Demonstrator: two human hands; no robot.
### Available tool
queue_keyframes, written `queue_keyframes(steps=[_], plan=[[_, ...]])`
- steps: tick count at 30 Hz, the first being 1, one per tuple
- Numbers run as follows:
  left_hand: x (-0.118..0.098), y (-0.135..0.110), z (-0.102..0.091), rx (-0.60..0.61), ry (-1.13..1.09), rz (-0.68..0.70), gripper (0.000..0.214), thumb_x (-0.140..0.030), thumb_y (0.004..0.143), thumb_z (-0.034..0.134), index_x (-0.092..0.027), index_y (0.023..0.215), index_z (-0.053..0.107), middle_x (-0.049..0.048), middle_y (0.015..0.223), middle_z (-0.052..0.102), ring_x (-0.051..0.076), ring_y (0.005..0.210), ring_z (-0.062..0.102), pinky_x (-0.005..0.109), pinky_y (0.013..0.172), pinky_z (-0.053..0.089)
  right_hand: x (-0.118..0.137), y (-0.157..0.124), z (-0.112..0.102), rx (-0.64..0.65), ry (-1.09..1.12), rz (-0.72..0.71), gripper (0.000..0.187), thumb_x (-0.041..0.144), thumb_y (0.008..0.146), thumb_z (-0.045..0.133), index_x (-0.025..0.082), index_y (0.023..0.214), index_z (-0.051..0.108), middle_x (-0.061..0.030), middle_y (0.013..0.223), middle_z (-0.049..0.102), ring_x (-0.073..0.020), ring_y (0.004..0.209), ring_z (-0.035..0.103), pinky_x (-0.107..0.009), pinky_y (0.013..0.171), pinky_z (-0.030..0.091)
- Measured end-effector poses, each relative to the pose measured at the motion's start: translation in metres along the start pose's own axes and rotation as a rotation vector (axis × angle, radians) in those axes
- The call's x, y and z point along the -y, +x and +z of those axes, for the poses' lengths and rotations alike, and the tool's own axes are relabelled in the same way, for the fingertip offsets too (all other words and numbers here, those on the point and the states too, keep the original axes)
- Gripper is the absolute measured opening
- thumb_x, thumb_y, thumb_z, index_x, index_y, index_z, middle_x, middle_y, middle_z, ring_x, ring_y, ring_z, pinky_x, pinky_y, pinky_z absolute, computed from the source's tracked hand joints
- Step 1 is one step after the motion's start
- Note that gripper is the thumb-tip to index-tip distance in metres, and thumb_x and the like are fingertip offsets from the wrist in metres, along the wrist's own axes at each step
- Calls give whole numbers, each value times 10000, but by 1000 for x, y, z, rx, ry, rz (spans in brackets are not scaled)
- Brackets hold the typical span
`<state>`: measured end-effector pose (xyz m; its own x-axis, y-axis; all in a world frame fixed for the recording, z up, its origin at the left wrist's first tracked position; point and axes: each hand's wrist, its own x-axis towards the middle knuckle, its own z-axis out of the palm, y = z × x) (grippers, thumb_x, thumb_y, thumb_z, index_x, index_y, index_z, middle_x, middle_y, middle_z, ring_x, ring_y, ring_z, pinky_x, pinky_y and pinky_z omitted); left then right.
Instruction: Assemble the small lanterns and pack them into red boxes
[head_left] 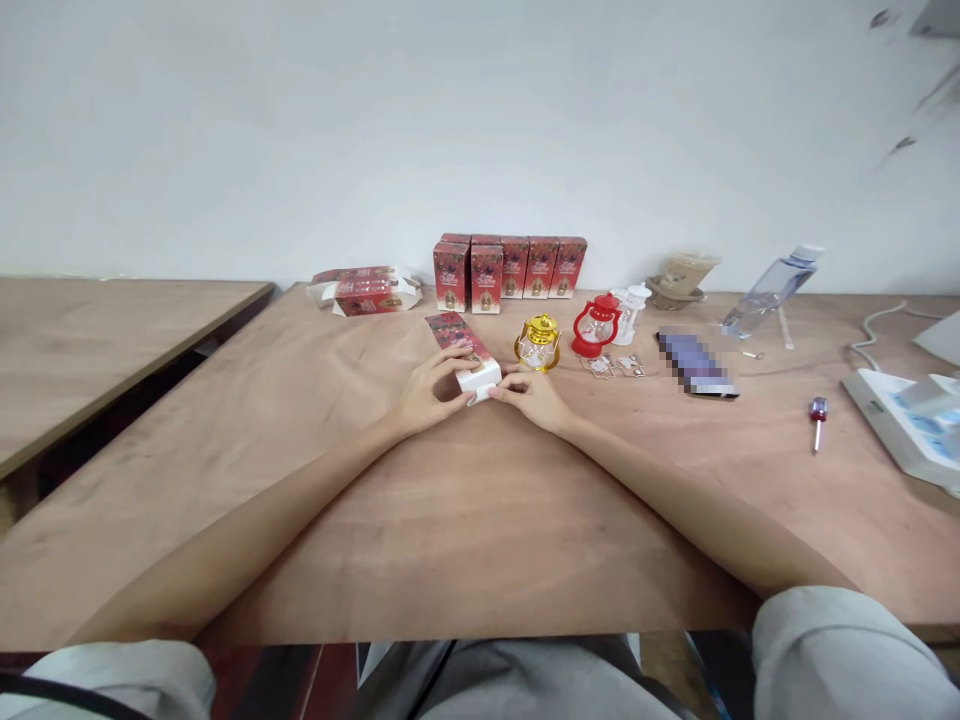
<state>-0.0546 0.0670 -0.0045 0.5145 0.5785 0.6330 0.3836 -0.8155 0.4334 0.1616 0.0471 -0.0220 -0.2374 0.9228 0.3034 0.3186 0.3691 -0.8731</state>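
Observation:
A red printed carton [475,352] lies on the wooden table with its white flap end toward me. My left hand [427,390] grips its left side, the fingers over the top and the thumb at the white end. With thumb and fingertips, my right hand [536,397] pinches the right side of the same end flap. Just beyond my right hand stands a small gold lantern [538,343]. To its right are a red lantern [596,325] and a white lantern [631,312], with flat wire pieces [613,367] lying in front of them.
Several upright red cartons [501,272] stand by the wall, with flattened cartons [367,290] to their left. On the right are a phone [696,363], a cup [686,275], a tilted water bottle [772,290], a screwdriver [817,420] and a power strip [900,420]. A gap separates the left table [112,350].

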Motion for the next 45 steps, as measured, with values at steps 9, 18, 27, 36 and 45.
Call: queue_keyframes(steps=[9, 18, 27, 36, 45], plan=[[-3, 2, 0, 16, 21, 7, 317, -312, 809, 629, -208, 1108, 615, 109, 1282, 584, 262, 1245, 528, 465, 1048, 441, 0, 3, 4, -32, -43, 129, 120, 304, 679, 742, 186, 668, 724, -62, 1052, 559, -190, 961, 583, -353, 882, 476], [-4, 2, 0, 5, 28, 23, 307, -295, 803, 629, -197, 1093, 617, 117, 1256, 597, 254, 1205, 559, 450, 1025, 465, 10, 1, 6, -67, -69, 203, 116, 277, 684, 734, 162, 677, 729, -77, 1019, 578, -180, 897, 584, -337, 839, 473], [-3, 2, 1, 9, 49, 54, 286, -262, 808, 611, -193, 1085, 609, 116, 1259, 592, 246, 1208, 559, 440, 1016, 478, 12, -1, 8, -94, -95, 162, 126, 298, 705, 720, 180, 661, 729, -40, 807, 644, -178, 823, 584, -307, 759, 468], [-3, 3, 2, 26, 54, 72, 285, -286, 820, 600, -199, 1092, 603, 117, 1270, 581, 260, 1231, 539, 464, 1026, 468, 16, -1, 12, -182, -23, 218, 191, 334, 649, 749, 160, 599, 686, -18, 695, 665, -142, 681, 570, -275, 676, 425], [-3, 3, 6, 30, 85, 71, 323, -327, 798, 646, -197, 1084, 575, 117, 1257, 572, 257, 1215, 543, 459, 1018, 465, 27, 1, 13, -206, 9, 363, 188, 332, 605, 731, 155, 585, 676, 7, 645, 650, -122, 633, 549, -262, 649, 400]])
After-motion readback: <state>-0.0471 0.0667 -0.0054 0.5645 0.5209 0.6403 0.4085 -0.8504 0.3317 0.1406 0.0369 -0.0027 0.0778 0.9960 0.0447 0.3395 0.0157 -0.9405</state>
